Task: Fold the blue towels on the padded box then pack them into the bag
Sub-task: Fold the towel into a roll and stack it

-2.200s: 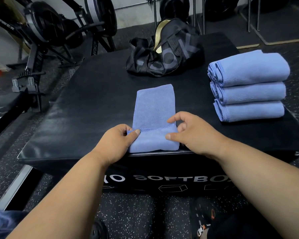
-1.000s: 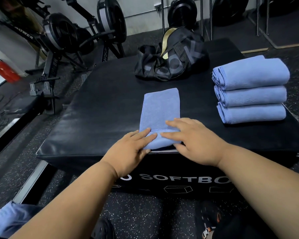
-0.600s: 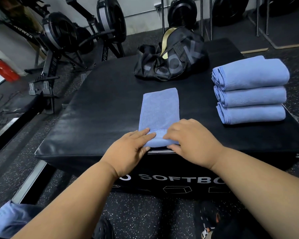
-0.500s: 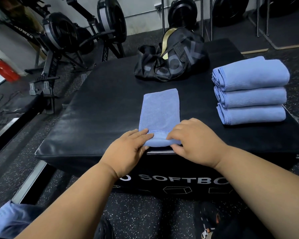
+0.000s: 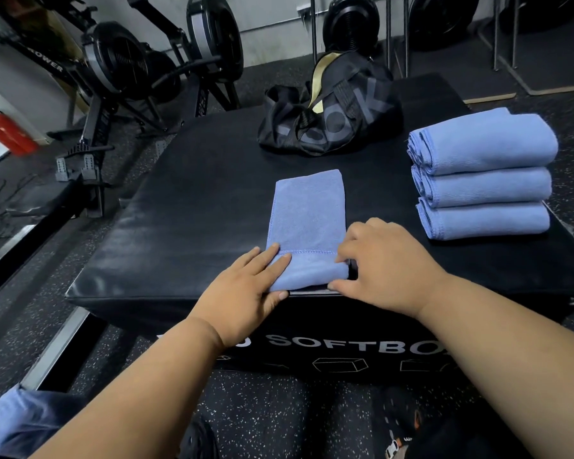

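A long, narrow blue towel [image 5: 307,210] lies on the black padded box [image 5: 196,226], with its near end folded over into a thick band at the box's front edge. My left hand [image 5: 246,293] pinches the band's left corner, fingers on top and thumb at the front. My right hand [image 5: 385,263] grips the right corner with curled fingers and the thumb below. A stack of three folded blue towels [image 5: 484,180] sits at the right of the box. The black duffel bag [image 5: 328,117] stands at the far side, its top gaping.
Rowing machines [image 5: 120,67] stand on the floor to the left, with a red fire extinguisher [image 5: 7,130] at the far left. Blue cloth [image 5: 7,422] lies at the bottom left. Racks and weight plates line the back wall. My shoe [image 5: 398,432] is below the box.
My hands have slid apart from the middle of the near fold to its two corners, and both now take hold of the folded band. The other towels and the bag have stayed put.
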Motion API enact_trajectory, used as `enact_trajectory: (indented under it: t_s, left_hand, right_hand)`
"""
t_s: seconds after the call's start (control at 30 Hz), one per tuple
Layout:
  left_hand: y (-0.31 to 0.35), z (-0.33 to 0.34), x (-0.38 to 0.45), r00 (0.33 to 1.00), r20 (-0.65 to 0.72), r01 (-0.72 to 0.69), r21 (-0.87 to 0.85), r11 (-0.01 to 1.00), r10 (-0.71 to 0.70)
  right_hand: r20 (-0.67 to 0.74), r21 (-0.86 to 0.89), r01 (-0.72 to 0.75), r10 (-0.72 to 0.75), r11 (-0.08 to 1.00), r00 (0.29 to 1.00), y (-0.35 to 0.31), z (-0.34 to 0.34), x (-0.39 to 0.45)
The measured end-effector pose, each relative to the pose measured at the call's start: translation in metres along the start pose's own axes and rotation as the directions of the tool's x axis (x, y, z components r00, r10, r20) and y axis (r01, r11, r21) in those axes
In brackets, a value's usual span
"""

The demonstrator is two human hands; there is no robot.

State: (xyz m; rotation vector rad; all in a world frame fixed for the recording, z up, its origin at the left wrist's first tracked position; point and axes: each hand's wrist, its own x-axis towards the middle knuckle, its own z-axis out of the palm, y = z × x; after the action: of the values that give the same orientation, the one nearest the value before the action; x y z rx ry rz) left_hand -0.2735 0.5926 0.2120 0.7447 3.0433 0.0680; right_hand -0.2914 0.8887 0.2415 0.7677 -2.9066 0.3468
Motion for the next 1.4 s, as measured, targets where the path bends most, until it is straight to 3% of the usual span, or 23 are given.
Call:
enact_trajectory:
  t_s: [0.1, 0.2, 0.3, 0.5, 0.67, 0.77, 0.87, 1.0, 1.13, 1.23, 1.33, 1.4]
  left_hand:
    - [0.001, -0.006, 0.001, 0.999, -0.033, -0.037, 0.030, 0.999, 0.038]
    - [0.003, -0.015, 0.003, 0.993, -0.090, -0.077, 0.053, 0.996, 0.082]
    - [0.004, -0.018, 0.000, 0.991, -0.104, -0.077, 0.046, 0.996, 0.081]
    - [-0.006, -0.006, -0.003, 0.999, -0.005, -0.034, 0.002, 0.999, 0.034]
    - [0.002, -0.023, -0.006, 0.990, -0.135, -0.062, -0.132, 0.989, 0.044]
    - [0.011, -0.041, -0.007, 0.994, -0.101, 0.008, -0.277, 0.961, -0.037]
    - [0.019, -0.051, -0.006, 0.974, -0.040, 0.165, -0.552, 0.817, -0.223]
    - [0.018, -0.046, 0.010, 0.914, -0.025, 0.264, -0.720, 0.642, -0.405]
    - [0.015, -0.034, 0.030, 0.836, 0.111, 0.425, -0.750, 0.507, -0.538]
    - [0.016, -0.032, 0.039, 0.783, 0.132, 0.485, -0.740, 0.466, -0.607]
    - [0.021, -0.035, 0.042, 0.754, 0.082, 0.502, -0.712, 0.491, -0.652]
    - [0.024, -0.038, 0.038, 0.754, -0.050, 0.465, -0.663, 0.587, -0.654]
  right_hand:
    - [-0.041, 0.036, 0.085, -0.084, 0.996, 0.996, -0.003, -0.003, -0.001]
    - [0.038, 0.078, 0.183, -0.187, 0.980, 0.982, -0.008, 0.006, -0.002]
    - [0.115, 0.153, 0.151, -0.169, 0.977, 0.979, -0.003, 0.012, 0.002]
    - [0.134, 0.170, 0.137, -0.161, 0.976, 0.978, 0.005, 0.013, 0.005]
    - [0.078, 0.287, 0.113, -0.141, 0.951, 0.987, 0.004, 0.008, 0.003]
    - [-0.009, 0.439, 0.023, -0.021, 0.898, 1.000, 0.005, 0.007, 0.000]
    - [-0.083, 0.693, -0.109, 0.230, 0.713, 0.970, 0.004, 0.009, 0.001]
    - [0.015, 0.826, -0.218, 0.367, 0.520, 0.930, 0.001, 0.012, 0.009]
    - [0.022, 0.790, -0.299, 0.462, 0.535, 0.886, 0.005, 0.020, 0.017]
    - [0.007, 0.750, -0.330, 0.492, 0.573, 0.870, 0.006, 0.024, 0.022]
    - [-0.004, 0.734, -0.346, 0.512, 0.585, 0.859, 0.006, 0.025, 0.026]
    - [-0.014, 0.722, -0.350, 0.518, 0.597, 0.855, 0.006, 0.024, 0.027]
